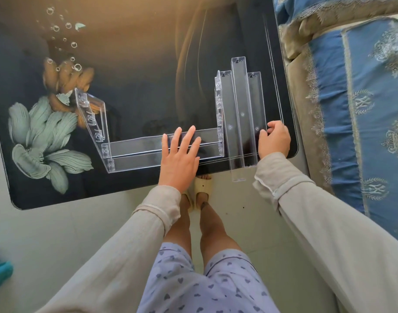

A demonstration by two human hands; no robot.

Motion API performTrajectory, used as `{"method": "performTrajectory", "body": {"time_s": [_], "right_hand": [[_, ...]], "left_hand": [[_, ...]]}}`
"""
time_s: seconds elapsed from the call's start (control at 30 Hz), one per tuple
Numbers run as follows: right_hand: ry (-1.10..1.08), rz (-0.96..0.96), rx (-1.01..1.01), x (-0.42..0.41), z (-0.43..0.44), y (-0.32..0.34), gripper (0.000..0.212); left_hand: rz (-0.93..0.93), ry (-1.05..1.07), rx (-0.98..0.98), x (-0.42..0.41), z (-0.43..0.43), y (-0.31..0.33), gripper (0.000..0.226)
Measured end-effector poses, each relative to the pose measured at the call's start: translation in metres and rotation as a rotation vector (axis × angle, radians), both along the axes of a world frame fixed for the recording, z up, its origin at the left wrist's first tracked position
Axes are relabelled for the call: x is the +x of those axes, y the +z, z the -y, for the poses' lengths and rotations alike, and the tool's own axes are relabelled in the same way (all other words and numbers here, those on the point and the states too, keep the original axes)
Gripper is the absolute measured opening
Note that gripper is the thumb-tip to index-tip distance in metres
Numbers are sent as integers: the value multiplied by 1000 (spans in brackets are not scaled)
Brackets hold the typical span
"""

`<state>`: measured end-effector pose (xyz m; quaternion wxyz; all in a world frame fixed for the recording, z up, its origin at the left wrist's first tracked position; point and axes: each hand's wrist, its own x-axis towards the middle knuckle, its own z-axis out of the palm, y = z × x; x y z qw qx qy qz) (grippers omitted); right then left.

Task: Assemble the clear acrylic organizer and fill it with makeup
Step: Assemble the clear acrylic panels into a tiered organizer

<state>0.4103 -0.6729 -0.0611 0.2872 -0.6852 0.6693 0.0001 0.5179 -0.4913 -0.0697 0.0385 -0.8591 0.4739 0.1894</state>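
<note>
Pressing down with the left hand (pixel 180 154), fingers straight and slightly spread, on the two low shelves of the half-built acrylic organizer (pixel 135 150), near the front edge of the dark flowered surface (pixel 137 75). Gripping with the right hand (pixel 274 141), fingers curled, the outer edge of the outermost strip (pixel 256 109) of three loose ones lying just right of the organizer

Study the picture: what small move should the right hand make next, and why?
Probably lift the rightmost loose strip, which the right hand grips, toward the empty slots of the side panel: only two shelves are fitted, and the left hand lies flat on them.
</note>
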Motion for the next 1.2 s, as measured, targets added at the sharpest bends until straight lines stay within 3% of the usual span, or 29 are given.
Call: {"method": "performTrajectory", "body": {"time_s": [0.27,0.57,0.9,1.2], "right_hand": [[23,-36,-11,-8,13,-5,21],[211,-96,-84,-5,2,-8,48],[233,-3,-36,-5,6,-3,39],[271,-92,-87,-4,4,-2,42]], "left_hand": [[1,8,28,-2,5,-1,55],[4,40,58,-8,13,0,61],[-3,-1,25,-2,10,2,59],[8,0,24,-3,10,-1,61]]}}
